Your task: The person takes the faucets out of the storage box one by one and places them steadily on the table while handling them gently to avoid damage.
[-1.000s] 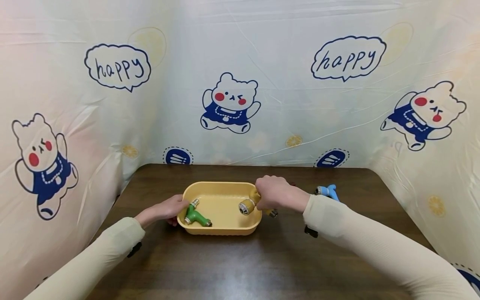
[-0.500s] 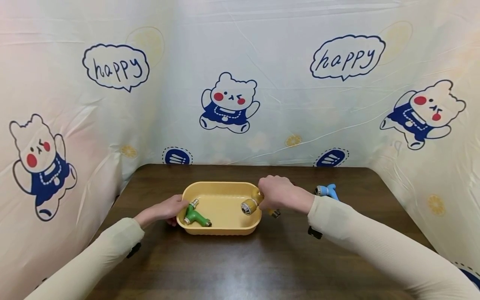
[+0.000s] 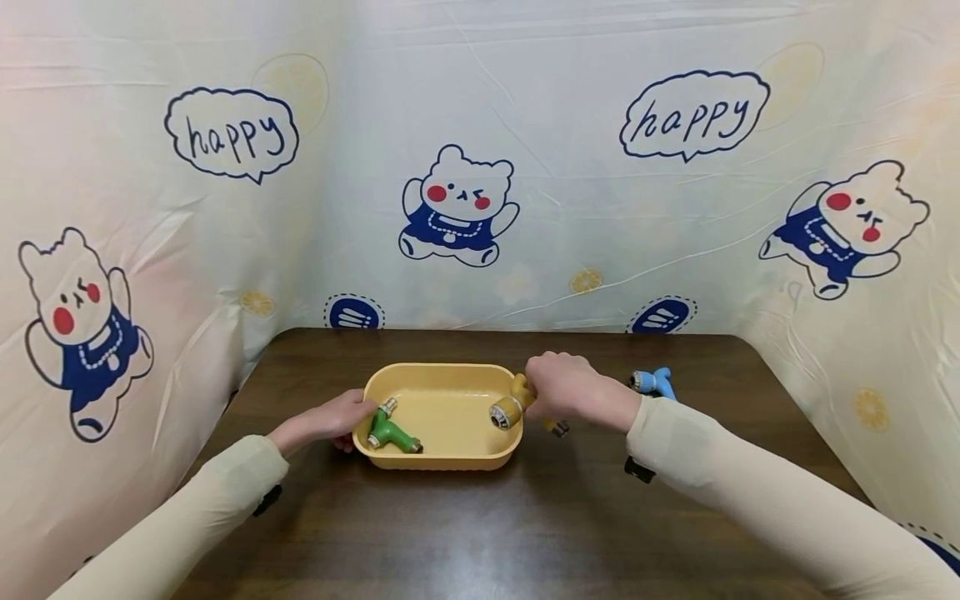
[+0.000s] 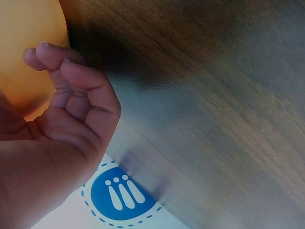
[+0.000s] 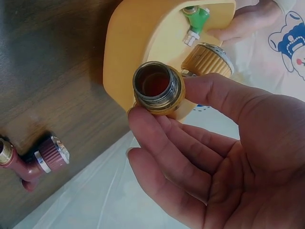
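A yellow plastic tub (image 3: 442, 457) stands on the table. My left hand (image 3: 333, 417) grips its left end, thumb at the rim and fingers bent along the outer wall, as the left wrist view shows. My right hand (image 3: 570, 387) pinches a yellow faucet (image 3: 510, 411) between thumb and fingertips above the tub's right rim. In the right wrist view, the faucet's open threaded end (image 5: 159, 98) faces the camera, and its ribbed handle (image 5: 206, 61) lies beyond. Inside the tub, at the left, rests a green faucet (image 3: 393, 435) with metal ends.
To the right of my right hand lies a blue faucet (image 3: 656, 382), partly behind the sleeve. A dark red faucet (image 5: 38, 162) on the table shows in the right wrist view. Printed cloth (image 3: 570, 167) surrounds the dark wooden table (image 3: 450, 533) at the back and sides.
My right hand has shifted slightly to the right with the yellow faucet, from over the tub to its right rim. My left hand, the tub and the green faucet stay in place.
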